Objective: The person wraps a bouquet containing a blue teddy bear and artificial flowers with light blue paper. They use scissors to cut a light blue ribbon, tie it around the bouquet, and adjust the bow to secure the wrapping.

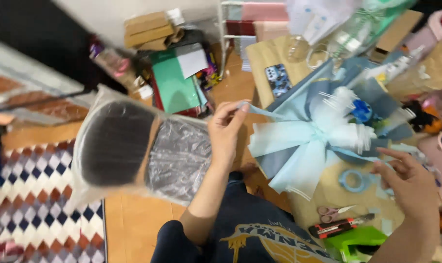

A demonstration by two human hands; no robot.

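My left hand [225,130] pinches the tip of a pale blue ribbon tail [260,112] that runs to a big light-blue bow [308,139] on a wrapped bouquet in blue and grey paper [338,104]. My right hand [408,182] hovers with fingers spread at the bouquet's lower right side, holding nothing. The bouquet lies on brown kraft paper [328,192] over the floor. A blue flower [361,111] shows inside the wrapping.
A roll of blue tape [353,180], pink scissors [334,212], a red-black cutter [339,225] and a green object [357,239] lie near my right hand. A phone [278,79] rests on the paper. A clear plastic bag [133,151], stacked boxes [150,30], a patterned rug [40,195].
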